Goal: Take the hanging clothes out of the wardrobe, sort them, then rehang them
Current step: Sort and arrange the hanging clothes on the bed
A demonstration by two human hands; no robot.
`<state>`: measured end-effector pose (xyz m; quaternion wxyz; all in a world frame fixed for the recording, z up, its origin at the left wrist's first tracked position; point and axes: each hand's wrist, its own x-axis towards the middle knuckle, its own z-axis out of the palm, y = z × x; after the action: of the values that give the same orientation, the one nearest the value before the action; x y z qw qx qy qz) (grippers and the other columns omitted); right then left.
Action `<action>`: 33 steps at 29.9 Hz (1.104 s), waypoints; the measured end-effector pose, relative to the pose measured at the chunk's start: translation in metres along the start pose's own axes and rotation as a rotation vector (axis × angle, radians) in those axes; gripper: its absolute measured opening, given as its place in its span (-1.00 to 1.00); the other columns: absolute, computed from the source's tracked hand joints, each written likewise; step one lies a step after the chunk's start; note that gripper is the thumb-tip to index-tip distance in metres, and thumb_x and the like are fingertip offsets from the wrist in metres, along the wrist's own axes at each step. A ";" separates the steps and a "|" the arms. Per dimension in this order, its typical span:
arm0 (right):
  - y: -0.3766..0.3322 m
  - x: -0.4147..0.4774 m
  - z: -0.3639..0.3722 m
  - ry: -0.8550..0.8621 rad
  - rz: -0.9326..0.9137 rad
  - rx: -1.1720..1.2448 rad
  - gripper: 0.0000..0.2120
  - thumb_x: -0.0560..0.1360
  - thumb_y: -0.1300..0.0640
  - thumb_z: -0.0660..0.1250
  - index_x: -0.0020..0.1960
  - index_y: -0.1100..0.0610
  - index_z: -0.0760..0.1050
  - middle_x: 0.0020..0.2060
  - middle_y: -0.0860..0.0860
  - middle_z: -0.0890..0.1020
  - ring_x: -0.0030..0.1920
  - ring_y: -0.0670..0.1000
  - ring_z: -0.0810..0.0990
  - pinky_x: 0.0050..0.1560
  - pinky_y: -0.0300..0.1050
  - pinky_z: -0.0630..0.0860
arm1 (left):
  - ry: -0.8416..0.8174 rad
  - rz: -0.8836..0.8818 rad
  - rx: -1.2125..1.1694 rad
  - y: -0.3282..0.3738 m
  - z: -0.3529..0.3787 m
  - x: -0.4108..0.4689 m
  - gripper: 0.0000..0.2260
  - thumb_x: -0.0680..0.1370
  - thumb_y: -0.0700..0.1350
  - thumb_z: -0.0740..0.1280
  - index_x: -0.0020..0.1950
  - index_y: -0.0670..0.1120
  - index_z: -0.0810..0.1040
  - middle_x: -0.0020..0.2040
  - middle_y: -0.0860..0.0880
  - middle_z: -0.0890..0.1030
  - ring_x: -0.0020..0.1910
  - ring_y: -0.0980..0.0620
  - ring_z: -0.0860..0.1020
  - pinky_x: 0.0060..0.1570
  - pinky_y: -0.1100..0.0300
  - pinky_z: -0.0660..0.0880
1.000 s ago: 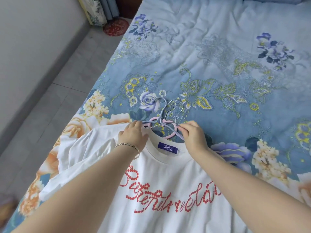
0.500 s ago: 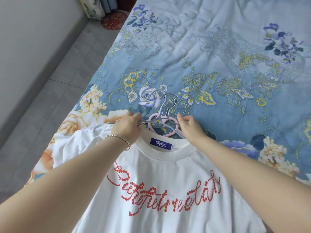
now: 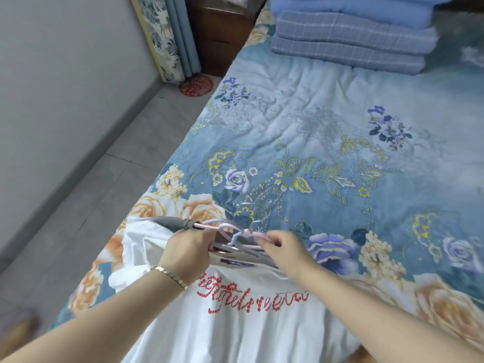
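A white T-shirt with red beaded lettering lies on top of a pile of clothes at the near edge of the bed. At its collar sits a bundle of hangers, pink and lilac, with blurred hooks pointing away from me. My left hand grips the left arms of the hangers, where a grey garment hangs on one. My right hand pinches the right arm of the pink hanger. The hangers are lifted a little off the collar.
The bed carries a blue floral quilt. Folded blue blankets are stacked at its far end. Grey floor tiles run along the left wall, with a red round mat by a curtain and a wooden cabinet.
Both hands have lifted the hangers up from the collar, and a grey garment has come out on the left. The view has tilted up toward the far end of the bed.
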<state>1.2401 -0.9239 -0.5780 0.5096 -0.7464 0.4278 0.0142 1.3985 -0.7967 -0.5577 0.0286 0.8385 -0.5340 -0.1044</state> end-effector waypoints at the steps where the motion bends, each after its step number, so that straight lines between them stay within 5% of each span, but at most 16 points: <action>1: -0.012 -0.020 -0.002 0.025 -0.012 -0.020 -0.53 0.51 -0.06 0.29 -0.47 0.07 0.22 -0.63 -0.06 0.28 -0.45 -0.08 0.16 -0.37 -0.10 0.08 | -0.028 -0.013 -0.019 0.003 -0.011 -0.014 -0.83 0.40 -0.23 0.18 -0.14 -0.08 0.55 -0.18 -0.10 0.66 -0.12 -0.17 0.60 -0.34 0.19 0.20; 3: -0.039 -0.063 -0.008 0.067 -0.044 -0.071 -0.55 0.52 -0.09 0.26 -0.46 0.07 0.25 -0.61 -0.10 0.35 -0.45 -0.06 0.21 -0.41 -0.14 0.11 | -0.045 -0.045 -0.076 0.009 -0.042 -0.044 -0.78 0.38 -0.06 0.10 -0.17 -0.04 0.52 -0.16 -0.05 0.64 -0.08 -0.15 0.57 -0.31 0.19 0.22; 6: -0.087 -0.128 -0.019 0.114 -0.087 -0.113 -0.64 0.53 -0.11 0.23 -0.35 0.06 0.48 -0.56 -0.07 0.40 -0.33 0.02 0.34 -0.36 -0.10 0.26 | -0.060 -0.130 -0.209 0.018 -0.100 -0.090 -0.60 0.42 0.25 0.13 -0.38 -0.06 0.30 -0.40 -0.01 0.43 -0.25 -0.08 0.41 -0.29 0.19 0.24; 9: -0.131 -0.191 -0.031 0.175 -0.133 -0.100 -0.69 0.55 -0.08 0.22 -0.18 0.08 0.59 -0.55 -0.01 0.30 -0.28 0.05 0.32 -0.34 -0.08 0.25 | 0.050 -0.119 -0.304 0.023 -0.151 -0.143 -0.46 0.26 0.41 0.08 -0.44 -0.10 0.27 -0.47 -0.03 0.37 -0.32 -0.09 0.37 -0.31 0.14 0.30; 11: -0.158 -0.233 -0.042 0.214 -0.179 -0.105 -0.71 0.56 -0.08 0.20 -0.12 0.05 0.62 -0.53 -0.04 0.33 -0.26 0.06 0.33 -0.30 -0.09 0.24 | 0.199 -0.099 -0.345 0.027 -0.184 -0.181 -0.47 0.22 0.32 0.03 -0.41 -0.15 0.43 -0.44 -0.06 0.48 -0.31 -0.12 0.44 -0.27 0.13 0.35; 14: -0.188 -0.302 -0.052 0.224 -0.273 -0.139 -0.67 0.58 -0.08 0.17 0.05 0.10 0.61 -0.51 -0.07 0.33 -0.25 0.05 0.35 -0.27 -0.09 0.26 | 0.429 0.020 -0.282 0.035 -0.232 -0.250 -0.66 0.32 0.07 0.21 -0.47 -0.18 0.47 -0.51 -0.03 0.48 -0.45 -0.08 0.42 -0.30 0.21 0.31; 17: -0.207 -0.378 -0.052 0.215 -0.375 -0.157 -0.64 0.56 -0.13 0.15 -0.10 0.08 0.61 -0.45 -0.03 0.48 -0.25 0.06 0.38 -0.21 -0.07 0.35 | 0.590 -0.005 -0.224 0.049 -0.267 -0.331 -0.80 0.33 -0.19 0.29 -0.50 -0.14 0.40 -0.54 0.03 0.40 -0.49 -0.04 0.37 -0.30 0.20 0.29; 20: -0.217 -0.451 -0.047 0.217 -0.447 -0.181 -0.58 0.57 -0.13 0.15 -0.39 0.04 0.42 -0.51 -0.06 0.42 -0.29 0.08 0.39 -0.24 -0.10 0.29 | 0.693 -0.080 -0.196 0.062 -0.290 -0.417 -0.71 0.44 -0.18 0.26 -0.49 -0.17 0.35 -0.52 0.07 0.30 -0.45 -0.05 0.31 -0.39 0.19 0.23; 25: -0.234 -0.539 -0.035 0.180 -0.505 -0.161 -0.57 0.59 -0.04 0.14 -0.40 0.08 0.42 -0.52 -0.07 0.39 -0.38 0.04 0.39 -0.23 -0.16 0.28 | 0.712 -0.278 -0.207 0.065 -0.326 -0.541 -0.58 0.53 -0.15 0.33 -0.46 -0.31 0.35 -0.52 -0.06 0.22 -0.41 -0.10 0.18 -0.44 0.18 0.23; 29: -0.253 -0.586 -0.037 0.226 -0.545 -0.172 -0.56 0.60 0.01 0.13 -0.43 0.07 0.41 -0.50 -0.05 0.43 -0.42 -0.09 0.38 -0.23 -0.18 0.27 | 0.807 -0.313 -0.188 0.055 -0.359 -0.606 -0.49 0.55 -0.17 0.31 -0.55 -0.11 0.16 -0.52 0.03 0.12 -0.42 0.05 0.09 -0.45 0.16 0.14; 33: -0.263 -0.627 -0.041 0.299 -0.572 -0.251 -0.54 0.60 0.02 0.12 -0.45 0.07 0.40 -0.49 -0.04 0.44 -0.42 -0.07 0.38 -0.32 -0.12 0.27 | 0.775 -0.387 -0.233 0.036 -0.378 -0.648 -0.58 0.54 -0.09 0.27 -0.37 -0.40 0.49 -0.33 -0.05 0.33 -0.35 -0.01 0.22 -0.41 0.14 0.21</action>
<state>0.9976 -0.5346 -0.0751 0.3290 -0.8867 0.2662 -0.1860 1.1797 -0.2521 -0.0893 0.3006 0.8913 -0.3020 0.1548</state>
